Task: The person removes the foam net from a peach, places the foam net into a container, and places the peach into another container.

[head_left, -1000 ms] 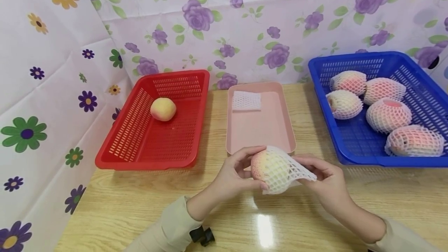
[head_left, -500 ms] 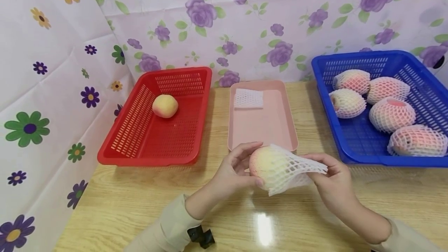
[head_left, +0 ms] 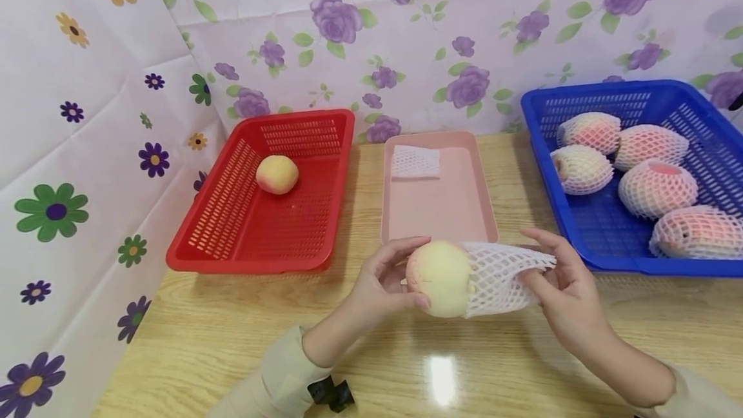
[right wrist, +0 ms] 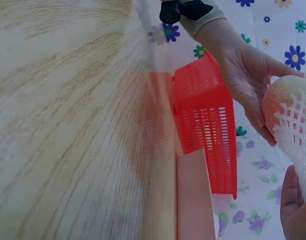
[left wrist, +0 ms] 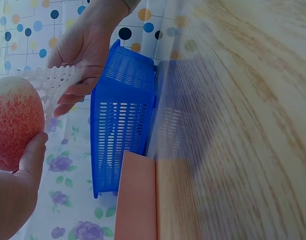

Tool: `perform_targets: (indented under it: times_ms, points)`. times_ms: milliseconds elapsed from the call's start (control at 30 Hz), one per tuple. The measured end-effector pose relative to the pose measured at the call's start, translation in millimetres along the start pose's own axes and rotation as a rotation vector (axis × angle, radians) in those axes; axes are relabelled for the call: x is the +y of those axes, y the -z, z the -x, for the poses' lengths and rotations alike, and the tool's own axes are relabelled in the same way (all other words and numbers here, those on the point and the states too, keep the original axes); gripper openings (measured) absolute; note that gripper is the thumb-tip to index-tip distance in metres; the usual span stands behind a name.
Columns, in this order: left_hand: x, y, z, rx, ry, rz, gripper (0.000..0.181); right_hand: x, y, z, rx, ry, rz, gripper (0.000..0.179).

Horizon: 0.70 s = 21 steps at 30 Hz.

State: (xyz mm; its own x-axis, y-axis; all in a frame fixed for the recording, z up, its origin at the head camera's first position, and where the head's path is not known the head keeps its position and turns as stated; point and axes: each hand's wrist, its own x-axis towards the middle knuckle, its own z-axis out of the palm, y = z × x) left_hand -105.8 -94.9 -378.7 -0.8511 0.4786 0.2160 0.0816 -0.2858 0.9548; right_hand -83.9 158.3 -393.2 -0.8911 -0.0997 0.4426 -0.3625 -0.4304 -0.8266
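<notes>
My left hand [head_left: 377, 286] grips a yellow and pink peach [head_left: 436, 279], thumb below and fingers round its far side. A white foam net sleeve [head_left: 496, 276] lies against the peach's right side, its mouth at the fruit and its narrow end stretched to the right. My right hand [head_left: 574, 298] pinches that narrow end, thumb on the mesh and index finger extended. In the right wrist view, mesh still overlaps part of the peach [right wrist: 280, 102]. The left wrist view shows the peach's speckled red side [left wrist: 15, 122], close above the left thumb.
A red basket [head_left: 255, 264] at the left holds one bare peach [head_left: 277, 174]. Behind the hands, a pink tray [head_left: 438, 211] has a flat foam net [head_left: 415, 162] in it. At the right, a blue basket [head_left: 586, 231] contains several netted peaches [head_left: 658, 189].
The right hand has moved right, drawing the foam net sleeve off most of the peach. The left hand keeps hold of the fruit, whose yellow side now shows bare.
</notes>
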Motion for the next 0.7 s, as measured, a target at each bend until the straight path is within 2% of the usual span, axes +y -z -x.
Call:
perform_targets:
  times_ms: [100, 233, 333, 400, 500, 567, 700]
  points:
    - [2.2, -0.9, -0.5, -0.005, -0.017, -0.019, 0.094, -5.6, -0.7, -1.3, -0.028, -0.002, 0.061, 0.056]
    - [6.6, -1.3, -2.1, -0.004, -0.031, -0.033, 0.095, -13.2, -1.6, -2.5, -0.029, -0.052, 0.107, 0.048]
    - [9.3, -0.8, -2.7, 0.008, -0.031, -0.038, 0.096, -14.4, -0.8, -3.7, -0.106, -0.054, 0.025, 0.049]
    - [10.0, -0.1, -2.6, 0.031, -0.024, -0.041, 0.096, -13.7, -0.2, -4.7, -0.186, -0.050, -0.042, 0.048]
    - [10.5, 1.3, -1.8, 0.071, -0.019, -0.045, 0.097, -12.0, 0.3, -5.9, -0.264, -0.051, -0.092, 0.045]
    - [11.2, 1.9, -1.1, 0.101, -0.008, -0.048, 0.097, -12.6, -0.7, -5.8, -0.266, -0.063, -0.052, 0.042]
    - [17.6, 2.6, 0.4, 0.129, 0.006, -0.064, 0.088, -15.8, -5.7, -6.0, -0.199, -0.080, 0.064, 0.046]
